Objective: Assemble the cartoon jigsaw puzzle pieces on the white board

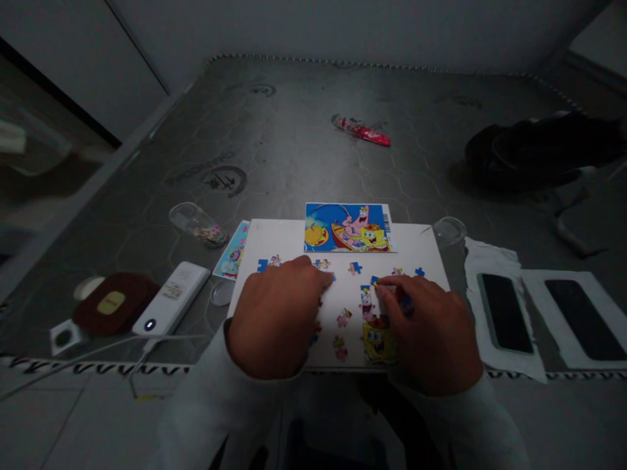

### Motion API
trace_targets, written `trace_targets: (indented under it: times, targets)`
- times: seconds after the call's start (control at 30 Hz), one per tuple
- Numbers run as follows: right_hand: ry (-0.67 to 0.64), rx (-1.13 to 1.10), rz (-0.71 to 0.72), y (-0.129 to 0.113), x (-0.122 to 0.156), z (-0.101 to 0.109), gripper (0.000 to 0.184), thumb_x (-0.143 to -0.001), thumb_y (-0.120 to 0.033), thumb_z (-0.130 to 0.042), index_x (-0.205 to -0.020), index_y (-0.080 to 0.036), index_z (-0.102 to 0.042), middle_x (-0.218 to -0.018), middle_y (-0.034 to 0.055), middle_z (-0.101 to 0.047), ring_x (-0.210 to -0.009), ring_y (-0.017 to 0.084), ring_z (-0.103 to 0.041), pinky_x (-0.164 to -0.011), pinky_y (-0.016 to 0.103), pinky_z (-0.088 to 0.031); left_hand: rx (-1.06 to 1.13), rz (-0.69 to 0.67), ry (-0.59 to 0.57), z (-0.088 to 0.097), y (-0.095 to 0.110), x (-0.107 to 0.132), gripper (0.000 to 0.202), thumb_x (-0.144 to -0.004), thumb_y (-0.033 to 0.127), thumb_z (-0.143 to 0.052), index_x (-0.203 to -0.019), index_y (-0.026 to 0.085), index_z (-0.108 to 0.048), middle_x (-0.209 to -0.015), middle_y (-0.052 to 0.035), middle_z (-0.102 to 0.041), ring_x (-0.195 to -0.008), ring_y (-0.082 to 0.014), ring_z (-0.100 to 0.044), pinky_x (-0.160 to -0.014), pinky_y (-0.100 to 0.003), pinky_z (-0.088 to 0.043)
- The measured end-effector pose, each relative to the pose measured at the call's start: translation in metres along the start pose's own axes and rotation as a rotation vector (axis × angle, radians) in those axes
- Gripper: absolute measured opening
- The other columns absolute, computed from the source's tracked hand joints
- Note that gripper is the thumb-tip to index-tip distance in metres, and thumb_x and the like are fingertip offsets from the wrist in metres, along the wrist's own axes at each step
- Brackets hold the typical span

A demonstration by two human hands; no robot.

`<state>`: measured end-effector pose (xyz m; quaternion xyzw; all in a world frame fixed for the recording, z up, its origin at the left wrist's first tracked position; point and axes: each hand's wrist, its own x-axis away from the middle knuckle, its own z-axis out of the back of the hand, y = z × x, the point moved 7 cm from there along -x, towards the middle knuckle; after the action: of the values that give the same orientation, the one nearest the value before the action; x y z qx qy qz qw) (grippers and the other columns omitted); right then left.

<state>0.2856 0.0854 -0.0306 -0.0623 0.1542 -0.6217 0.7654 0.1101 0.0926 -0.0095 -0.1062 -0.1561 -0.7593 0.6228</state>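
Note:
A white board [274, 238] lies on the table with small cartoon puzzle pieces [355, 267] scattered over it. At its far edge rests a cartoon reference picture [347, 227]. A partly joined cluster of pieces [377, 339] sits near the front. My left hand [274, 316] lies knuckles up on the board, its fingertips curled down on pieces by the middle. My right hand [428, 329] pinches a small blue and yellow piece [376, 281] just above the joined cluster.
A white power bank [171, 297] with cable, a brown round case [112, 303] and a clear tube [198, 225] lie left. Two dark phones [504, 312] rest on white paper at right. A red wrapper [362, 130] and a dark bag [539, 150] lie farther back.

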Motion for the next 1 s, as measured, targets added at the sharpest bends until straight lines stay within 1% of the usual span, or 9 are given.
trace_targets:
  times: [0.07,0.13,0.2,0.3,0.4,0.47,0.63,0.8,1.0]
  targets:
    - [-0.014,-0.007,-0.003,0.002,0.000,0.001,0.018,-0.096,-0.033,-0.054,-0.101,-0.024,-0.069,-0.100,0.0025,-0.073,-0.090,0.025,-0.067,-0.074,0.038,-0.037,-0.016,0.018,0.012,0.003,-0.001,0.000,0.032,-0.080,0.020,-0.062,-0.107,0.035,-0.070,-0.102,-0.0045,-0.067,-0.084,-0.0318,-0.070,-0.066,-0.043,-0.054]
    - [-0.011,-0.006,-0.005,0.003,0.000,0.004,0.017,-0.095,-0.033,-0.055,-0.101,-0.024,-0.069,-0.099,0.0028,-0.073,-0.090,0.025,-0.067,-0.075,0.038,-0.037,-0.019,0.007,0.071,0.006,0.003,-0.003,0.038,-0.080,0.021,-0.064,-0.115,0.033,-0.066,-0.105,-0.0049,-0.067,-0.083,-0.0317,-0.070,-0.066,-0.043,-0.055]
    - [0.003,-0.008,-0.006,0.003,0.001,0.008,0.016,-0.094,-0.032,-0.057,-0.101,-0.024,-0.069,-0.099,0.0031,-0.074,-0.089,0.025,-0.067,-0.074,0.038,-0.038,-0.007,-0.014,0.147,0.007,0.010,-0.007,0.043,-0.084,0.022,-0.061,-0.126,0.032,-0.060,-0.110,-0.0058,-0.067,-0.084,-0.0310,-0.070,-0.067,-0.043,-0.055]
    - [0.015,-0.001,0.005,0.002,0.002,0.010,0.016,-0.094,-0.032,-0.057,-0.101,-0.024,-0.069,-0.099,0.0033,-0.074,-0.087,0.025,-0.067,-0.073,0.038,-0.037,0.012,-0.048,0.197,0.000,0.025,-0.015,0.038,-0.095,0.025,-0.049,-0.132,0.029,-0.056,-0.115,-0.0079,-0.066,-0.084,-0.0278,-0.071,-0.065,-0.039,-0.055]
    - [0.028,0.025,0.028,0.000,0.003,0.010,0.017,-0.095,-0.032,-0.056,-0.101,-0.024,-0.070,-0.100,0.0043,-0.074,-0.087,0.025,-0.067,-0.071,0.038,-0.035,0.046,-0.067,0.209,-0.007,0.035,-0.022,0.032,-0.100,0.029,-0.044,-0.127,0.030,-0.060,-0.116,-0.0063,-0.065,-0.083,-0.0249,-0.070,-0.063,-0.036,-0.053]
    - [0.034,0.026,0.028,0.000,0.004,0.010,0.017,-0.095,-0.032,-0.056,-0.100,-0.023,-0.070,-0.101,0.0043,-0.075,-0.086,0.025,-0.067,-0.071,0.038,-0.034,0.065,-0.064,0.218,-0.008,0.036,-0.024,0.029,-0.100,0.031,-0.044,-0.122,0.030,-0.064,-0.115,-0.0047,-0.065,-0.084,-0.0246,-0.070,-0.063,-0.036,-0.052]
    - [0.035,0.007,0.025,0.000,0.004,0.011,0.014,-0.094,-0.030,-0.058,-0.097,-0.024,-0.070,-0.098,0.0028,-0.075,-0.086,0.025,-0.067,-0.070,0.038,-0.034,0.097,-0.001,0.189,-0.005,0.026,-0.025,0.021,-0.097,0.028,-0.051,-0.109,0.029,-0.069,-0.112,-0.0028,-0.067,-0.089,-0.0273,-0.070,-0.069,-0.039,-0.052]
    - [0.024,0.018,0.020,0.000,0.003,0.011,0.013,-0.095,-0.029,-0.057,-0.096,-0.024,-0.069,-0.095,0.0024,-0.074,-0.085,0.026,-0.067,-0.071,0.038,-0.033,0.174,0.073,0.194,-0.002,0.016,-0.026,0.018,-0.092,0.029,-0.061,-0.108,0.026,-0.069,-0.112,-0.0036,-0.068,-0.093,-0.0279,-0.068,-0.072,-0.039,-0.050]
    - [0.028,-0.010,0.020,0.000,0.003,0.013,0.013,-0.095,-0.029,-0.057,-0.096,-0.023,-0.069,-0.094,0.0026,-0.074,-0.084,0.026,-0.067,-0.071,0.038,-0.033,0.240,0.037,0.211,-0.004,0.015,-0.026,0.009,-0.090,0.025,-0.064,-0.097,0.026,-0.068,-0.103,-0.0012,-0.072,-0.090,-0.0253,-0.068,-0.072,-0.035,-0.046]
